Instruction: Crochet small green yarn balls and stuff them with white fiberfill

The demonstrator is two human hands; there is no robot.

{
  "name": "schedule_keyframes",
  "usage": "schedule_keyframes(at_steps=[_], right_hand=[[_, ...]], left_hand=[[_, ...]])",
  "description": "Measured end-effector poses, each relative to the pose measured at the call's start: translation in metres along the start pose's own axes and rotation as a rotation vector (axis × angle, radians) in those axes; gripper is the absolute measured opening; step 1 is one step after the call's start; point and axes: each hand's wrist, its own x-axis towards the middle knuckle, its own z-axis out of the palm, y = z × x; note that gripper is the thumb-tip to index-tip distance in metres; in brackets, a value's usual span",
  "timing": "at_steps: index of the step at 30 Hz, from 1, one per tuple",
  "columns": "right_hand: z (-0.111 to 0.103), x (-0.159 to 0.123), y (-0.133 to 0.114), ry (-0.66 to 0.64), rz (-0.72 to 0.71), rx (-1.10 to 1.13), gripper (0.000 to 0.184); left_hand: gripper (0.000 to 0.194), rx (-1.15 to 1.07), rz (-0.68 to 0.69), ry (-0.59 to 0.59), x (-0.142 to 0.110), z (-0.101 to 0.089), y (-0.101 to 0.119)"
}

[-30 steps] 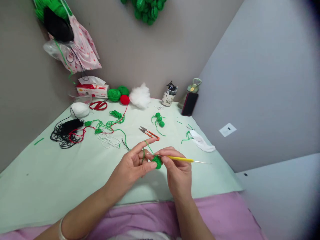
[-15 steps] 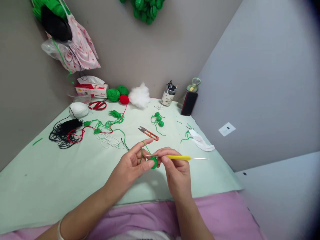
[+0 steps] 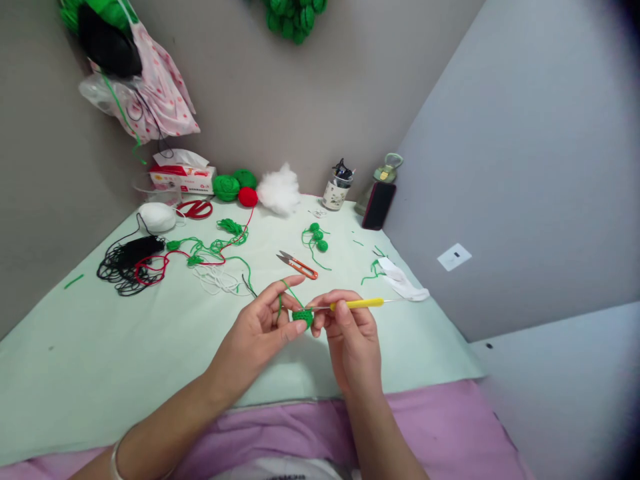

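My left hand pinches a small green crochet piece between thumb and fingers, its index finger raised with green yarn looped over it. My right hand grips a crochet hook by its yellow handle, held nearly level. The hook's metal tip reaches the top edge of the green piece, where the yarn comes down to it. Whether the tip sits inside a stitch is too small to tell. Just beyond my hands lie orange thread snips with their blades pointing away to the left.
Black yarn, red and green strands and white yarn lie at left. Behind are red scissors, a tissue box, yarn balls and white stuffing. A phone leans against a bottle at the back right.
The hook has shifted slightly up and left, its handle now tilting upward to the right. The green piece has turned, showing more of its stitched side. Both hands keep their holds.
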Motion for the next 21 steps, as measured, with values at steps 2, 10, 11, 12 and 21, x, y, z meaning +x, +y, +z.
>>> schedule_keyframes(at_steps=[2,10,11,12,21], right_hand=[[-0.001,0.0,0.0,0.0,-0.003,-0.016,0.017],[-0.002,0.0,-0.005,0.0,-0.029,-0.088,0.021],[-0.002,0.0,-0.006,-0.01,-0.036,-0.095,0.021],[-0.003,0.0,-0.007,-0.024,-0.046,-0.104,0.021],[-0.007,-0.002,-0.009,-0.099,-0.121,-0.201,0.021]], left_hand=[[0.059,0.01,-0.002,0.002,-0.001,0.0,0.0],[0.052,0.043,-0.003,0.011,-0.002,0.0,0.003],[0.053,0.057,0.0,0.011,-0.002,0.0,0.003],[0.053,0.074,0.003,0.01,-0.002,-0.001,0.003],[0.051,0.107,0.029,0.003,-0.003,-0.004,0.004]])
